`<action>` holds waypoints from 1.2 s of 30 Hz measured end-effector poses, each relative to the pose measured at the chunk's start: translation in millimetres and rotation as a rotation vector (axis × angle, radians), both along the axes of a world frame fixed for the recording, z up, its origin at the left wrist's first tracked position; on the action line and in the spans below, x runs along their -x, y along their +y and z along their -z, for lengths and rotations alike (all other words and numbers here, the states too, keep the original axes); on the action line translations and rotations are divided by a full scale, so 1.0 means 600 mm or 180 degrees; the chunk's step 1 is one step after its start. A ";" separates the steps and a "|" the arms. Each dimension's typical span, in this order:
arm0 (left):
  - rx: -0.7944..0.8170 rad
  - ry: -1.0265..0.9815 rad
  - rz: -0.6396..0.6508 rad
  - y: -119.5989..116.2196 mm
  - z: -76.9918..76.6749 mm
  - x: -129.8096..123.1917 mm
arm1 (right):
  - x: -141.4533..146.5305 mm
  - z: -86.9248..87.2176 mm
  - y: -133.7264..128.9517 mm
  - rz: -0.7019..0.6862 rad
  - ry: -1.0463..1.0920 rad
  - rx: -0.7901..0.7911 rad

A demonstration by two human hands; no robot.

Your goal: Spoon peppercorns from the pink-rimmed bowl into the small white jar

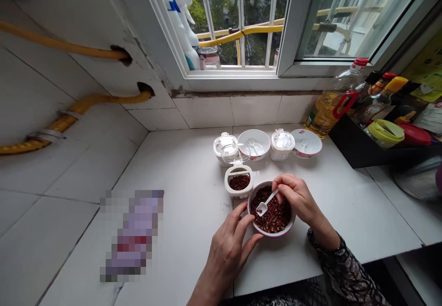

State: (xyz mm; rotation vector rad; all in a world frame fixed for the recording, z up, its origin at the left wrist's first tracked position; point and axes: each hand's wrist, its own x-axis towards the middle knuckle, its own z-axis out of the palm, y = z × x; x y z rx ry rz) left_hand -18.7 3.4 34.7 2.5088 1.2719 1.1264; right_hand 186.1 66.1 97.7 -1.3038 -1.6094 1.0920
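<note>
A bowl [276,218] of dark red, peppercorn-like grains stands on the white counter. My left hand [231,241] holds its left rim, fingers on the side and thumb at the front. Pinched in my right hand [297,198] is a small white spoon [263,208], its scoop low over the grains with a few bits in it. Just behind and left of the bowl sits a white container [239,182] with its clear lid raised and similar grains inside. Two closed white containers [225,146] [282,145] and two white bowls [254,144] [306,143], each with a small spoon, form a row behind.
An oil bottle [326,108] stands at the back right beside a black rack [352,147] with sauce bottles and lidded jars. A blurred purple packet [134,234] lies on the left. Behind are a window [238,80] with bars and, at left, yellow pipes [79,108].
</note>
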 end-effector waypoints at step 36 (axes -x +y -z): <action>0.0020 0.0135 0.0054 -0.003 0.007 0.007 | 0.009 0.011 -0.013 -0.0003 -0.0799 -0.0739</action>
